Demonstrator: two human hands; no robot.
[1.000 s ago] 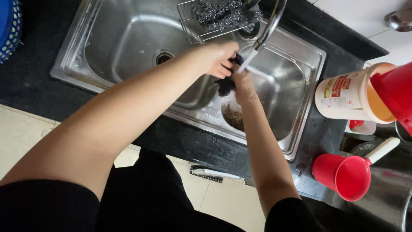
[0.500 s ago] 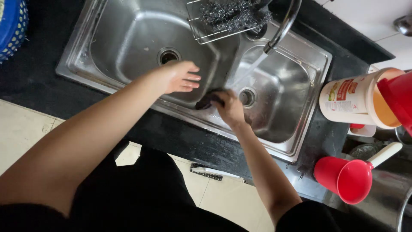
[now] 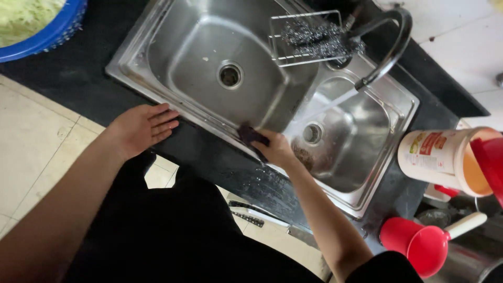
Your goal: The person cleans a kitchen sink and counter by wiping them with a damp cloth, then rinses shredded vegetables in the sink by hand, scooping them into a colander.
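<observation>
My left hand (image 3: pixel 142 127) has pulled back off the sink (image 3: pixel 157 50) and now rests, fingers spread and empty, on the black counter (image 3: pixel 78 78) at the sink's front edge. My right hand (image 3: pixel 276 149) has slid from the basin divider to the front rim, clenched around a dark scrub cloth (image 3: pixel 250 135) pressed on that rim. Water runs from the tap (image 3: pixel 390 50) into the right basin. A red cup (image 3: pixel 419 243) sits at the counter's right end.
</observation>
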